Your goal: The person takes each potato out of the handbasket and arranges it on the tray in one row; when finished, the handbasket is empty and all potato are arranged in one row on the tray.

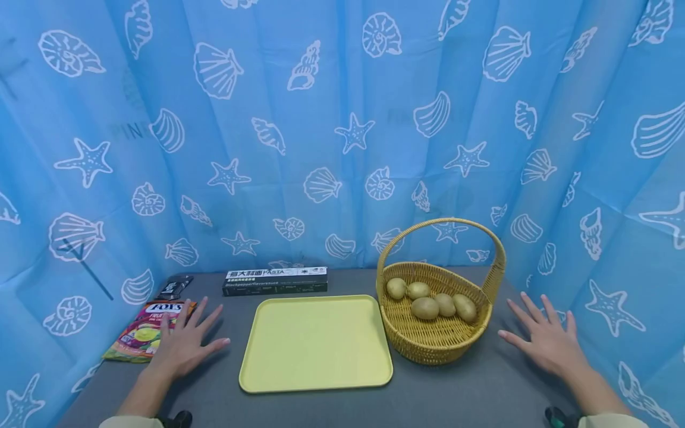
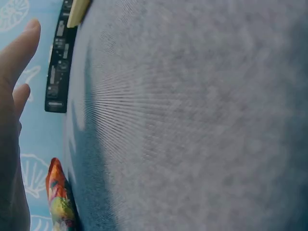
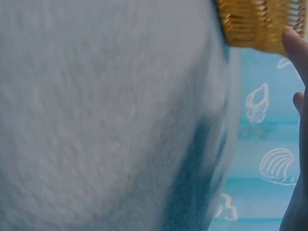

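Observation:
My left hand is spread with straight fingers at the left of the table, overlapping the colourful Fox's candy bag in the head view and holding nothing. On the far right, my right hand is spread in the same way, beside the wicker basket, and holds nothing. Several potatoes lie inside that basket, under its tall arched handle. Between the hands lies a bare yellow tray. In the right wrist view, the basket's woven wall appears near the thumb.
A dark pasta box lies behind the tray, against the curtain side. Behind the candy bag is a small black packet. A blue shell-patterned curtain encloses the grey table at the back and both sides.

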`<state>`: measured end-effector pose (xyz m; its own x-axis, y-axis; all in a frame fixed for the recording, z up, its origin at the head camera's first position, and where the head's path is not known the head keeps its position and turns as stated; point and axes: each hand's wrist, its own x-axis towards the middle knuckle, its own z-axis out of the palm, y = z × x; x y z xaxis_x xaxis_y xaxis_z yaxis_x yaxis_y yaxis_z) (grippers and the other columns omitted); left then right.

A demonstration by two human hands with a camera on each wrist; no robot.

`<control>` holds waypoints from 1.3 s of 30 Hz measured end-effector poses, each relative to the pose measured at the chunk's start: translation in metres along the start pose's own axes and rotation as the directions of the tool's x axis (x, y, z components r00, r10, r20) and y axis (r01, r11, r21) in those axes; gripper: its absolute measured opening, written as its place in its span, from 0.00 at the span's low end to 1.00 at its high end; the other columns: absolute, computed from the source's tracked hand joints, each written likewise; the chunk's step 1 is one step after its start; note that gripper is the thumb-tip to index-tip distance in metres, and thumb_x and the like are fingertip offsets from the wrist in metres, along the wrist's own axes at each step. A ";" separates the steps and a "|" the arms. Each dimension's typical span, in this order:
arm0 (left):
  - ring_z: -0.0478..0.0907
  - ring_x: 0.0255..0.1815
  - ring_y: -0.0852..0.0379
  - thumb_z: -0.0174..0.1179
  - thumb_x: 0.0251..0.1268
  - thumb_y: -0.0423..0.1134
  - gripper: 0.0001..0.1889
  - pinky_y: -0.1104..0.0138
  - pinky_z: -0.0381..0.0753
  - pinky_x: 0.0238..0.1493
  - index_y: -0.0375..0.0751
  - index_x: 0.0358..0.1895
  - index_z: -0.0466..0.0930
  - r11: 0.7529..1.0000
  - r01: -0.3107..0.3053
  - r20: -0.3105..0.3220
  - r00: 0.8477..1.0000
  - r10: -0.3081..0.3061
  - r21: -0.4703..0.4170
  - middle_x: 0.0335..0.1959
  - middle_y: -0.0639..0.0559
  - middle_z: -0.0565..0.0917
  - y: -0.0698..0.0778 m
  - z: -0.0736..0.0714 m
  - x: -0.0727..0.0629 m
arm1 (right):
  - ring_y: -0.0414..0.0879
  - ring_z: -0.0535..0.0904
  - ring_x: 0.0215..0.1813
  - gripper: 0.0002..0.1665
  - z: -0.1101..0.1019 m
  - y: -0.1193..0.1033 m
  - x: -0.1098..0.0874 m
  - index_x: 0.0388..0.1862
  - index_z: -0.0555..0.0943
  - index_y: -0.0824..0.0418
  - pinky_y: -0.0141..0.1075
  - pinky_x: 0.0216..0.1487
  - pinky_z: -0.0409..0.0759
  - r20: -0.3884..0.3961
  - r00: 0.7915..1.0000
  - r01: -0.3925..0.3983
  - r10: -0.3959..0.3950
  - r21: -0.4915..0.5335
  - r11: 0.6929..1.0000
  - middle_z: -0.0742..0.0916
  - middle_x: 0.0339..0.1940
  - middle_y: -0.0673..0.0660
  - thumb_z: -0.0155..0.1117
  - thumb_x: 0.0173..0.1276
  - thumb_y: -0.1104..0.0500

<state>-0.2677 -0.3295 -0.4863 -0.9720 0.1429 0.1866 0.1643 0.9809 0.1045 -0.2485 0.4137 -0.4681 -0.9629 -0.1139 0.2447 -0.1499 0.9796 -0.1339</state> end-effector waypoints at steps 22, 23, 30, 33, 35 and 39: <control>0.58 0.69 0.32 0.60 0.66 0.56 0.31 0.29 0.55 0.59 0.50 0.69 0.70 0.933 -0.176 -0.256 0.962 0.096 -0.314 0.70 0.40 0.66 0.039 -0.053 -0.014 | 0.37 0.63 0.70 0.44 -0.040 -0.098 -0.005 0.67 0.74 0.61 0.29 0.71 0.54 -0.556 0.794 0.452 -0.248 0.266 0.851 0.77 0.65 0.62 0.76 0.47 0.63; 0.61 0.67 0.33 0.60 0.66 0.55 0.29 0.29 0.58 0.58 0.49 0.67 0.72 0.923 -0.181 -0.269 0.959 0.089 -0.339 0.68 0.40 0.69 0.043 -0.056 -0.014 | 0.35 0.65 0.68 0.42 -0.043 -0.103 -0.003 0.65 0.75 0.61 0.26 0.69 0.56 -0.571 0.782 0.462 -0.249 0.264 0.847 0.79 0.63 0.62 0.76 0.46 0.64; 0.70 0.63 0.41 0.63 0.66 0.47 0.21 0.37 0.67 0.58 0.47 0.60 0.79 0.862 -0.235 -0.366 0.929 0.063 -0.449 0.60 0.46 0.78 0.060 -0.067 -0.009 | 0.39 0.77 0.55 0.30 -0.055 -0.132 0.021 0.56 0.82 0.61 0.18 0.58 0.63 -0.575 0.783 0.460 -0.237 0.278 0.844 0.86 0.49 0.58 0.75 0.49 0.66; 0.71 0.63 0.46 0.64 0.66 0.44 0.20 0.49 0.74 0.58 0.48 0.60 0.79 0.833 -0.249 -0.379 0.924 0.051 -0.494 0.60 0.49 0.78 0.064 -0.067 -0.006 | 0.50 0.80 0.52 0.25 -0.060 -0.140 0.033 0.55 0.82 0.62 0.31 0.57 0.73 -0.499 0.834 0.423 -0.234 0.306 0.853 0.86 0.49 0.57 0.73 0.55 0.64; 0.71 0.63 0.49 0.63 0.67 0.43 0.20 0.61 0.77 0.56 0.48 0.61 0.78 0.807 -0.249 -0.368 0.929 0.042 -0.535 0.61 0.50 0.77 0.067 -0.066 -0.005 | 0.56 0.80 0.52 0.23 -0.062 -0.144 0.044 0.55 0.82 0.63 0.44 0.55 0.76 -0.424 0.875 0.397 -0.233 0.352 0.848 0.86 0.50 0.59 0.71 0.60 0.62; 0.71 0.63 0.47 0.61 0.68 0.41 0.21 0.61 0.78 0.56 0.44 0.63 0.76 0.733 -0.234 -0.308 0.951 0.036 -0.638 0.63 0.46 0.75 0.072 -0.059 -0.003 | 0.63 0.80 0.54 0.22 -0.062 -0.146 0.068 0.57 0.80 0.65 0.58 0.54 0.76 -0.238 0.945 0.313 -0.225 0.453 0.835 0.84 0.54 0.62 0.66 0.67 0.56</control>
<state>-0.2434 -0.2675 -0.4222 -0.8665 0.1307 0.4818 0.4556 0.6016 0.6562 -0.2780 0.2729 -0.3722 -0.8227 -0.2883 0.4899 -0.5279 0.7071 -0.4705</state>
